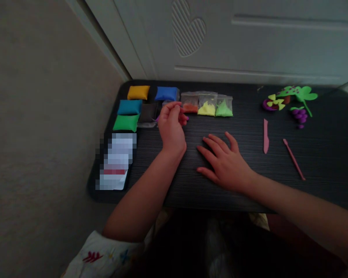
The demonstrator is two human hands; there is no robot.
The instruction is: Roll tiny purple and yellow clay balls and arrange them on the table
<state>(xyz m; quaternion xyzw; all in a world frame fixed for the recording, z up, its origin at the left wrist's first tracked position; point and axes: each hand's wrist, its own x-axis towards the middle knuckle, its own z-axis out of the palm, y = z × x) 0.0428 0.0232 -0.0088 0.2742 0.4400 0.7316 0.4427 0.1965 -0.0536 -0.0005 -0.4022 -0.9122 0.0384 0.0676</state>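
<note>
Sleeve cropped, left fingers obscuring purple clay

Across the dark, fine-lined counter we go: back left, we spot a yellow packet, a blue packet, a teal packet and a green packet, with a blurred-out item nearer the front edge. Towards the back, we count three clear bags, side by side! Over right, we've got a pink knife, a slim pink stick, a purple cluster and a green leafy piece.
</note>
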